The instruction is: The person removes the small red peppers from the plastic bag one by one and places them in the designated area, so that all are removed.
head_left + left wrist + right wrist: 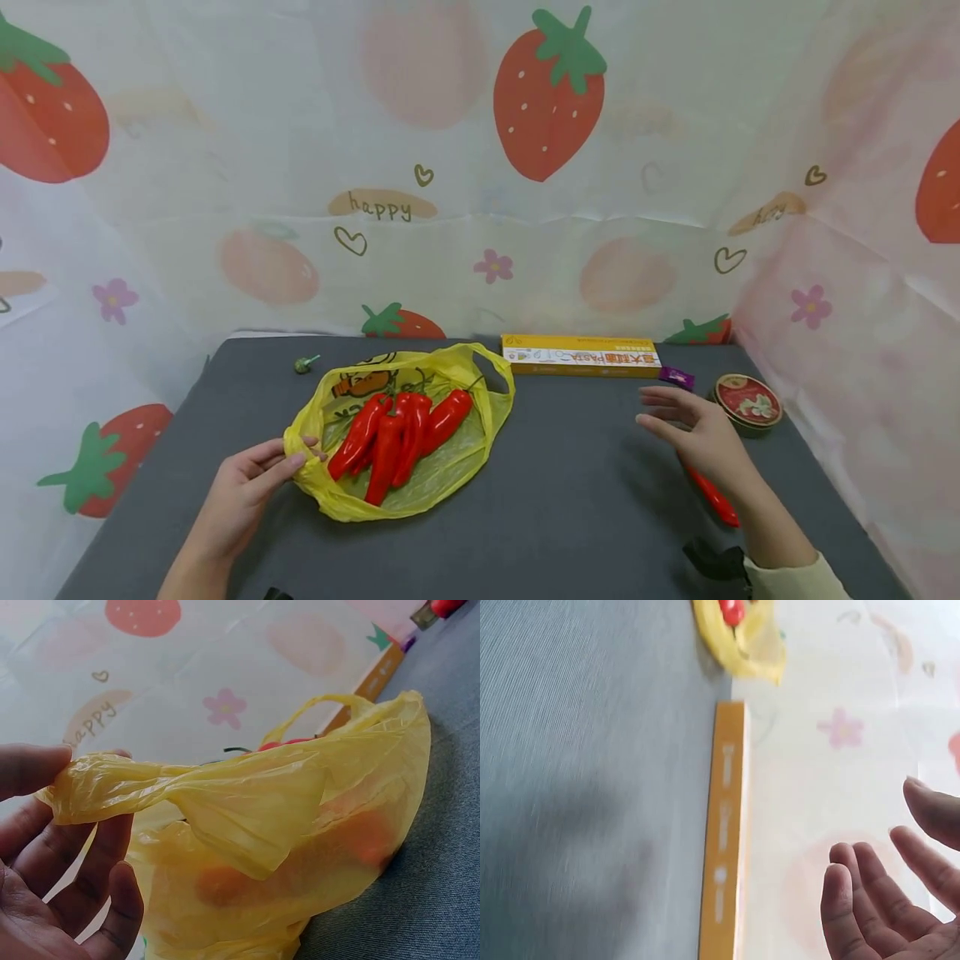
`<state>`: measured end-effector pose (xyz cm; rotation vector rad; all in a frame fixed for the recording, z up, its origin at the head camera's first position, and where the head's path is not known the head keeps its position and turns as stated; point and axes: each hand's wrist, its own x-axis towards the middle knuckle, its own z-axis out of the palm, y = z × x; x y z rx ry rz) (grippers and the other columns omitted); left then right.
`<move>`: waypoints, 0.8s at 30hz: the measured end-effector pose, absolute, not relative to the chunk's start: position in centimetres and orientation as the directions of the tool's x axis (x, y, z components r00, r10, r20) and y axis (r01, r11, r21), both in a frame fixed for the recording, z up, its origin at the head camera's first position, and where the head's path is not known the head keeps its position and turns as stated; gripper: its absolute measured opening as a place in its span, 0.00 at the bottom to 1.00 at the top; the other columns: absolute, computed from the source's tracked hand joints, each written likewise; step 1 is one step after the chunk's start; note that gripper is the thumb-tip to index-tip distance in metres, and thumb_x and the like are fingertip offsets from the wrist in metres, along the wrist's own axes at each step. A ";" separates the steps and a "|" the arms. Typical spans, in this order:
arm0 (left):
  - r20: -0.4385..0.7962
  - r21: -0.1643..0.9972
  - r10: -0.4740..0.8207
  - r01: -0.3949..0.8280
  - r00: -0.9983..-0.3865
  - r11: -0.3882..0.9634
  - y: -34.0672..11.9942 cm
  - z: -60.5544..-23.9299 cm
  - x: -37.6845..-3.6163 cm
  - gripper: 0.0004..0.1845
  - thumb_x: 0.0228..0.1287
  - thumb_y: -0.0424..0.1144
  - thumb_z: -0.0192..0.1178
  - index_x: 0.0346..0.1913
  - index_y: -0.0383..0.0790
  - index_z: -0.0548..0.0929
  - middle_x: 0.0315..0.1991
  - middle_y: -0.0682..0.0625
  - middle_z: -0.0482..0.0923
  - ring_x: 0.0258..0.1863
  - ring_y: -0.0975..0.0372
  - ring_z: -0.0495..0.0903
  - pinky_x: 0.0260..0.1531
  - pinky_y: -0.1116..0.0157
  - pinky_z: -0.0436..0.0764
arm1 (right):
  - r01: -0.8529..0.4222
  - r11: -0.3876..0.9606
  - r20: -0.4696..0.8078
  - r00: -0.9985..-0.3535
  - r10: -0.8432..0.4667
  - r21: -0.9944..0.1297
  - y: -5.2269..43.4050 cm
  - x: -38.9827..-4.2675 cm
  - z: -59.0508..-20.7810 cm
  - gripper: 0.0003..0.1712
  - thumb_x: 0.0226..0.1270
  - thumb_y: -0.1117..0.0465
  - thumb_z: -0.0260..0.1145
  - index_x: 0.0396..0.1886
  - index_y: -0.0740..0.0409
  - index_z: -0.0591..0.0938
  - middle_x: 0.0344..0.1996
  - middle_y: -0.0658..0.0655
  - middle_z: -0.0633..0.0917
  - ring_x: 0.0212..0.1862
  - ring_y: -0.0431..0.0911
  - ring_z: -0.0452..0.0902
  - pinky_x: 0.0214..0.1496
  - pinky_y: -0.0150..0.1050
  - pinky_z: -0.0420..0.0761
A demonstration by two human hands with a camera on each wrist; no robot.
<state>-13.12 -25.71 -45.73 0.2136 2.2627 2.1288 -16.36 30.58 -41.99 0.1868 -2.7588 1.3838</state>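
A yellow plastic bag [450,492] lies on the grey table with its mouth spread, and several red peppers [388,450] rest inside it. My left hand [243,492] pinches the bag's left rim between thumb and fingers; the left wrist view shows the gathered plastic [112,784] in that grip. On the right, my right hand [701,433] hovers over the table with its fingers spread and loosely bent, holding nothing. Partly hidden beneath its wrist is another red pepper [716,498]. The right wrist view shows the same hand [892,907] with its palm bare.
A yellow pasta box [581,357] lies along the back edge. Beside it are a small purple packet [677,377] and a round red-lidded tin [748,402]. A small green item [305,364] sits at the back left. Strawberry-printed cloth walls [480,167] surround the table.
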 end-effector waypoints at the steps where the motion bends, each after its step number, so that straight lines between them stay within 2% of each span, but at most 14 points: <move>1: 0.073 0.995 0.115 0.079 -0.991 0.054 -25.7 -45.8 -13.0 0.19 0.77 0.34 0.55 0.58 0.19 0.77 0.48 0.59 0.88 0.49 0.70 0.84 0.48 0.72 0.82 | -0.144 0.594 0.106 -0.989 -0.098 -0.791 30.1 -16.4 -41.9 0.28 0.70 0.45 0.68 0.66 0.49 0.78 0.58 0.56 0.84 0.56 0.47 0.83 0.50 0.28 0.81; 3: 0.072 0.995 0.111 0.078 -0.991 0.054 -25.7 -45.9 -12.9 0.19 0.77 0.34 0.55 0.59 0.19 0.76 0.48 0.58 0.88 0.49 0.70 0.84 0.48 0.72 0.82 | -0.171 0.585 0.119 -0.985 -0.126 -0.793 29.1 -16.6 -41.8 0.27 0.70 0.46 0.68 0.65 0.49 0.79 0.58 0.56 0.84 0.56 0.52 0.83 0.50 0.30 0.81; 9: 0.071 0.994 0.107 0.079 -0.992 0.073 -25.8 -46.0 -13.0 0.19 0.77 0.35 0.55 0.58 0.19 0.77 0.49 0.55 0.88 0.48 0.69 0.84 0.47 0.70 0.83 | -0.209 0.545 0.130 -0.975 -0.180 -0.812 26.1 -16.9 -41.8 0.26 0.68 0.47 0.70 0.63 0.46 0.80 0.56 0.54 0.85 0.55 0.49 0.84 0.51 0.32 0.82; 16: 0.078 0.992 0.118 0.088 -0.990 0.085 -25.7 -45.8 -13.4 0.21 0.77 0.36 0.56 0.59 0.18 0.76 0.47 0.58 0.88 0.49 0.69 0.85 0.48 0.71 0.83 | -0.223 0.497 0.124 -0.966 -0.225 -0.838 22.6 -17.3 -41.7 0.27 0.66 0.48 0.72 0.63 0.47 0.80 0.56 0.56 0.85 0.53 0.48 0.85 0.53 0.38 0.84; 24: 0.070 0.995 0.108 0.078 -0.992 0.068 -26.1 -46.0 -13.1 0.19 0.76 0.35 0.56 0.58 0.20 0.77 0.47 0.56 0.88 0.50 0.70 0.84 0.48 0.72 0.82 | -0.261 0.451 0.135 -0.947 -0.293 -0.853 18.6 -17.9 -41.9 0.27 0.65 0.49 0.73 0.62 0.46 0.81 0.55 0.52 0.85 0.51 0.45 0.85 0.54 0.42 0.84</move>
